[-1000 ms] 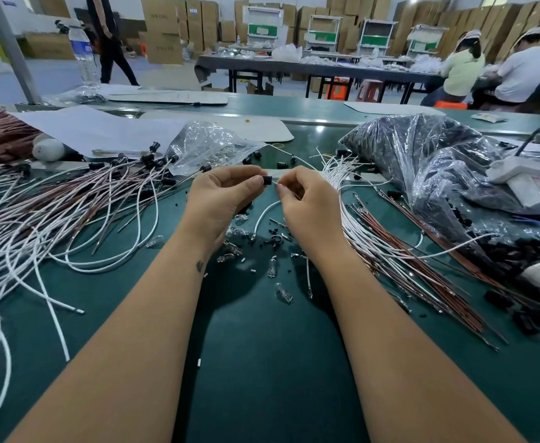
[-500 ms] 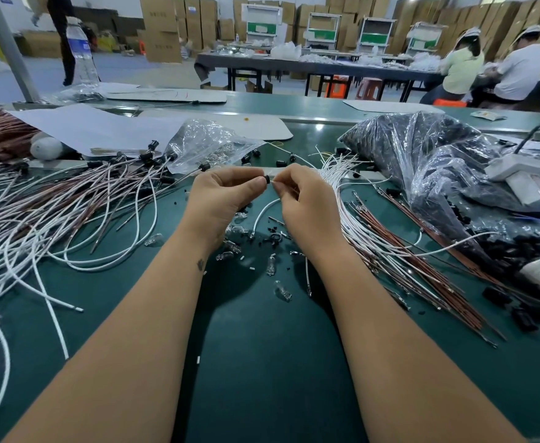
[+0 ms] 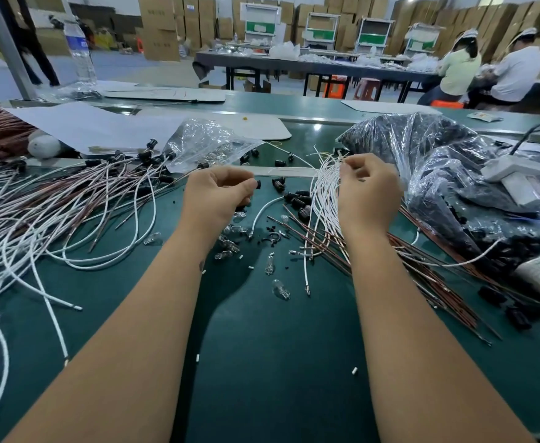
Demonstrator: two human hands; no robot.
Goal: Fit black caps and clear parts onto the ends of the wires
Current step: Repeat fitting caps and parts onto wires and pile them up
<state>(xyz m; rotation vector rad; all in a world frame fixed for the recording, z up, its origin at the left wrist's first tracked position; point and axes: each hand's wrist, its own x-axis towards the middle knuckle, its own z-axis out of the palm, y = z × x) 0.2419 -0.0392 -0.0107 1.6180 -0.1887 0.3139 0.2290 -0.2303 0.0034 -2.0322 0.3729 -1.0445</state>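
Our left hand pinches a small, hard black cap at its curled fingertips, a thin wire trailing from it. Our right hand, which met the left 0.5 s ago, has swung right and now pinches the tips of the glossy white wires. Clear glass parts lie scattered on the green mat.
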